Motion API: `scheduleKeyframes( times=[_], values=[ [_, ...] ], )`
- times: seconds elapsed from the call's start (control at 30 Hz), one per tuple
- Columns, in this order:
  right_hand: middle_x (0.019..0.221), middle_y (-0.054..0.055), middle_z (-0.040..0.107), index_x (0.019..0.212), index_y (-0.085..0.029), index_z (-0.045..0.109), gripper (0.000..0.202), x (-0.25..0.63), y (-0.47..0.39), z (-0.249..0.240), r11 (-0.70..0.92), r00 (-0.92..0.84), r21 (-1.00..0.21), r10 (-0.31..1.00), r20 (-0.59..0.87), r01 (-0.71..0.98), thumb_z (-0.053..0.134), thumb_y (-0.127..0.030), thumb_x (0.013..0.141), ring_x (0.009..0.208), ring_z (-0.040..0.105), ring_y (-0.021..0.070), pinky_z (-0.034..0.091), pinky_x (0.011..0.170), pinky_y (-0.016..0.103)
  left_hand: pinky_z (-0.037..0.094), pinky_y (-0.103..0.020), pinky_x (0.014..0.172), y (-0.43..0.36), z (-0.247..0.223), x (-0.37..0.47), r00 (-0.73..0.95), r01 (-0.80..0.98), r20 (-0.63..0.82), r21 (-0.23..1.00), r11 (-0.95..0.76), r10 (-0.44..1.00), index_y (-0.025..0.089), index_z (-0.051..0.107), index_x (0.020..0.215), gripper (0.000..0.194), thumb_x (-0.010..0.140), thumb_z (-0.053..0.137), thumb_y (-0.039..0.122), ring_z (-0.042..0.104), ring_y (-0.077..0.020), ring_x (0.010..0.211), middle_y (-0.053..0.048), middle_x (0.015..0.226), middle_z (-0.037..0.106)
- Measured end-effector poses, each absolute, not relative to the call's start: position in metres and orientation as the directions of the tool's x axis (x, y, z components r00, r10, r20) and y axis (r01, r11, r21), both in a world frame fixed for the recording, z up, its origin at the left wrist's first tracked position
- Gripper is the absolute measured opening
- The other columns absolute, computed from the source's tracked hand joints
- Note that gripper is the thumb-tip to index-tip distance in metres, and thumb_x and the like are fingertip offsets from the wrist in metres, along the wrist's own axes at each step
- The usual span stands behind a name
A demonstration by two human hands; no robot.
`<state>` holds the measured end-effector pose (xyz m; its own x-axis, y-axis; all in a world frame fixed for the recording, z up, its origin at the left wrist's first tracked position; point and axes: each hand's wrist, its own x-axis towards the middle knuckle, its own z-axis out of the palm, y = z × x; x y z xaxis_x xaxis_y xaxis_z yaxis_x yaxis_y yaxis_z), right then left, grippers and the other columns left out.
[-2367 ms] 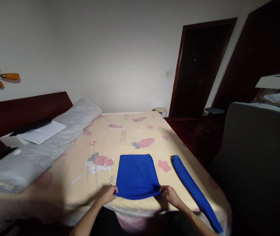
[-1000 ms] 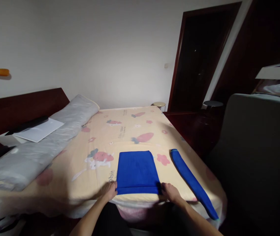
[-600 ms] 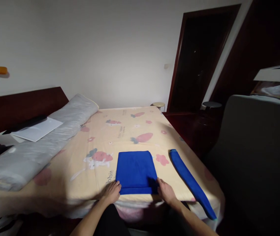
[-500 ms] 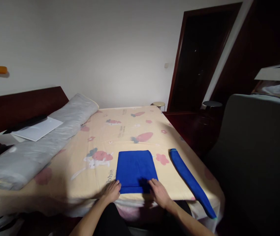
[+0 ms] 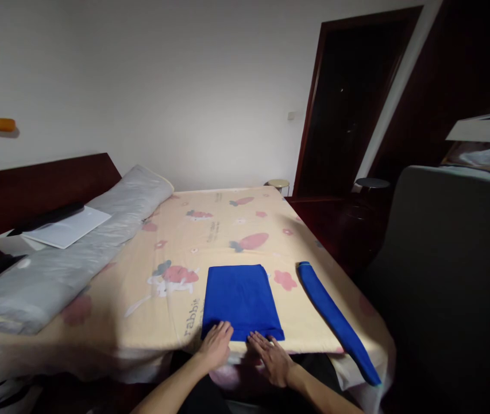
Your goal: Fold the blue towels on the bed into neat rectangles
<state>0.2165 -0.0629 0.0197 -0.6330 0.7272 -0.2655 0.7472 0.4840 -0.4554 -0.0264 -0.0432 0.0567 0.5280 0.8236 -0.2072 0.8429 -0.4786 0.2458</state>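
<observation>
A: Where is the blue cloth (image 5: 242, 296) lying?

B: It's lying flat in a folded rectangle on the bed (image 5: 210, 247), close to the near edge, right in front of the person. A narrow fold is showing along its near side, clearest by the right corner.

A: And the left hand (image 5: 216, 347)?

B: It's resting on the near side of the cloth, left of the middle. Its fingers are curling loosely downward with little gap between them. The thumb is hiding, so I can't tell whether they're pinching any fabric.

A: What is the right hand (image 5: 274, 357) doing?

B: It's lying just beside the left one. Its fingers are stretching out nearly straight, side by side, and their tips are touching the near edge without closing around anything.

A: Is anything else blue lying there?

B: Yes, a long, narrow blue roll (image 5: 335, 319) is lying on the right, apart from the cloth. It's slanting toward the bed's near right corner, and greenish trim is showing at its ends.

A: What about the far left?

B: Grey bedding (image 5: 111, 224) is stretching along the headboard (image 5: 46, 181), and a flat white object (image 5: 70, 227) is resting on top of it.
</observation>
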Motion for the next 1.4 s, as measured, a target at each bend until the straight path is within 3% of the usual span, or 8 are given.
scheduleKeyframes(
  times=[0.17,0.3,0.47,0.73,0.87,0.97,1.1,1.4],
  values=[
    [0.155,0.013,0.012,0.151,-0.019,0.015,0.088,0.216,-0.061,0.03,0.478,-0.626,-0.431,0.711,-0.322,0.765,0.053,-0.026,0.071,0.143,0.014,0.0301,0.015,0.113,0.055,0.018,-0.044,0.117,-0.057,0.035,-0.01,0.716,0.689,-0.243,0.398,-0.606,0.655,0.021,0.013,0.151,0.086,0.073,0.05,0.024,0.011,-0.0254,0.145,-0.006,0.159,0.013],
    [0.156,0.012,0.011,0.151,-0.022,0.016,0.089,0.217,-0.059,0.029,0.456,-0.614,-0.444,0.719,-0.327,0.771,0.055,-0.027,0.07,0.143,0.013,0.0299,0.014,0.113,0.056,0.017,-0.049,0.116,-0.049,0.028,-0.021,0.688,0.725,-0.347,0.362,-0.585,0.638,0.022,0.014,0.151,0.087,0.073,0.053,0.029,0.013,-0.0282,0.144,-0.006,0.159,0.013],
    [0.157,0.01,0.01,0.151,-0.023,0.016,0.079,0.22,-0.057,0.028,0.418,-0.577,-0.458,0.762,-0.293,0.785,0.05,-0.034,0.081,0.144,0.01,0.0286,0.012,0.113,0.056,0.017,-0.045,0.116,-0.038,0.032,-0.035,0.618,0.784,-0.352,0.338,-0.521,0.703,0.018,0.015,0.15,0.085,0.073,0.05,0.026,0.013,-0.0246,0.145,-0.007,0.158,0.013],
    [0.154,0.012,0.022,0.147,-0.021,0.03,0.066,0.244,-0.045,0.022,0.382,-0.484,-0.382,0.847,-0.219,0.842,0.048,-0.04,0.086,0.142,0.019,0.0312,0.018,0.112,0.057,0.013,-0.053,0.115,-0.032,0.036,-0.048,0.528,0.849,-0.411,0.294,-0.44,0.743,0.024,0.01,0.151,0.093,0.068,0.05,0.023,0.006,-0.0254,0.145,-0.003,0.159,0.008],
    [0.152,0.014,0.026,0.144,-0.018,0.037,0.061,0.243,-0.043,0.016,0.384,-0.449,-0.329,0.881,-0.15,0.863,0.048,-0.031,0.086,0.14,0.023,0.0327,0.02,0.111,0.057,0.012,-0.054,0.115,-0.033,0.038,-0.046,0.521,0.853,-0.388,0.273,-0.445,0.76,0.022,0.011,0.151,0.091,0.068,0.048,0.022,0.007,-0.0258,0.145,-0.003,0.159,0.008],
    [0.155,0.012,0.018,0.148,-0.017,0.028,0.068,0.233,-0.046,0.019,0.462,-0.528,-0.331,0.836,-0.148,0.823,0.046,-0.023,0.083,0.142,0.018,0.0298,0.017,0.113,0.054,0.014,-0.054,0.114,-0.035,0.041,-0.043,0.515,0.857,-0.381,0.254,-0.449,0.768,0.021,0.013,0.151,0.09,0.068,0.047,0.021,0.007,-0.0259,0.145,-0.003,0.159,0.009],
    [0.156,0.011,0.014,0.15,-0.018,0.017,0.081,0.219,-0.055,0.024,0.562,-0.676,-0.423,0.711,-0.192,0.711,0.051,-0.027,0.077,0.143,0.016,0.0289,0.014,0.114,0.052,0.017,-0.052,0.115,-0.036,0.045,-0.04,0.478,0.877,-0.425,0.182,-0.445,0.769,0.018,0.012,0.151,0.091,0.067,0.047,0.02,0.008,-0.0248,0.145,-0.004,0.159,0.007],
    [0.155,0.016,0.013,0.15,-0.012,0.019,0.09,0.212,-0.061,0.048,0.535,-0.682,-0.437,0.655,-0.326,0.723,0.051,-0.024,0.066,0.143,0.014,0.0295,0.014,0.113,0.055,0.011,-0.044,0.118,-0.046,0.033,-0.026,0.653,0.756,-0.322,0.228,-0.614,0.685,0.017,0.004,0.151,0.081,0.081,0.044,0.029,0.002,-0.0218,0.145,-0.005,0.159,0.001]
  ],
)
